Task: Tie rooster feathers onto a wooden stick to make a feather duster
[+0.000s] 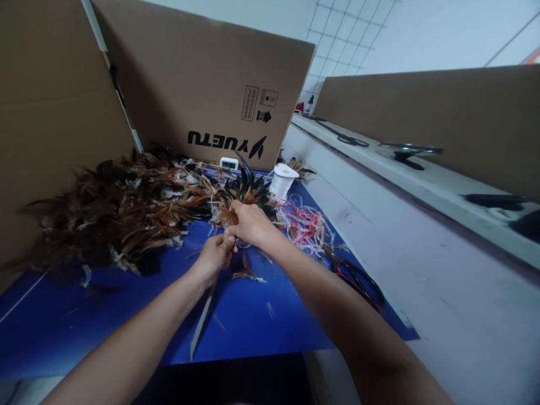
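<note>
My right hand is closed, its fingertips pinching the base of a tuft of brown feathers. Dark, glossy feathers fan up just beyond it. Touching it from the lower left, my left hand is also closed, thumb against fingers. A long, thin, pale strip runs down from beneath the left hand toward the table's front edge. What lies between the fingertips is mostly hidden. One loose feather rests on the blue tabletop below the hands.
A big heap of brown and black feathers covers the left side. Behind stand cardboard panels. On the right are a white spool, tangled pink and white strings and scissors. A pale ledge holds several tools.
</note>
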`<state>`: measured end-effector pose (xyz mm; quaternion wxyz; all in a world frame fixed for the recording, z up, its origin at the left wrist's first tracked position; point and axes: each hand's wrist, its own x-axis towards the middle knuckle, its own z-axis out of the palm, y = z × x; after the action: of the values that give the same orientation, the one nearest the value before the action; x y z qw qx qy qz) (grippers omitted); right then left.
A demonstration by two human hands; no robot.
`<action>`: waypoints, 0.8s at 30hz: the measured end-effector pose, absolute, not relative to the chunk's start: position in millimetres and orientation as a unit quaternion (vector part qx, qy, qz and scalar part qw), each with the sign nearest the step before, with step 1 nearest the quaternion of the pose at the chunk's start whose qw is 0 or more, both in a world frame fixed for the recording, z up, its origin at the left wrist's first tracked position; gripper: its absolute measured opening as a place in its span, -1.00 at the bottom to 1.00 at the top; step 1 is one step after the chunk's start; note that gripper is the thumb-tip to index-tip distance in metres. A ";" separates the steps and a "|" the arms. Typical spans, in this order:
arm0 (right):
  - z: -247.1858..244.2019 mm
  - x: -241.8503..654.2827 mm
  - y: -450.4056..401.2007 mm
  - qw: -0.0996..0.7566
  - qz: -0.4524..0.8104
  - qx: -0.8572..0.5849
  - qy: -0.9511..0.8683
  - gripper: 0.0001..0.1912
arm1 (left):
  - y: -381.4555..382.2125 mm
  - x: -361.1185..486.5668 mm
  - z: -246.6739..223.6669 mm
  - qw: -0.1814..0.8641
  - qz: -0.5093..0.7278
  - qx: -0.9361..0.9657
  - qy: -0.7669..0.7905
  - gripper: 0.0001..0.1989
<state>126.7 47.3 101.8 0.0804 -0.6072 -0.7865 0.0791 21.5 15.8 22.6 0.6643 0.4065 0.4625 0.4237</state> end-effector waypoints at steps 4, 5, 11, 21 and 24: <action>98.0 129.3 49.3 0.087 0.091 -0.601 -0.789 -0.64 | 16.3 20.6 22.0 0.664 0.419 0.408 0.467 -0.71; 98.0 130.2 49.5 0.096 0.098 -0.599 -0.789 -0.64 | 16.7 20.3 21.5 0.664 0.418 0.409 0.466 -0.70; 106.0 146.0 42.2 0.225 0.135 -0.592 -0.762 -0.66 | 19.3 18.4 17.6 0.665 0.419 0.419 0.455 -0.68; 78.0 182.2 -15.5 0.276 0.203 -0.579 -0.740 -0.85 | 18.5 14.9 27.1 0.678 0.421 0.394 0.456 -0.69; 53.3 187.6 -20.3 0.233 0.180 -0.568 -0.768 -0.82 | 19.2 12.5 29.0 0.686 0.429 0.388 0.441 -0.71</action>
<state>187.6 -20.3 53.3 0.2329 -0.5684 -0.7682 0.1803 12.5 19.2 29.0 0.6862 0.3881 0.4413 0.4287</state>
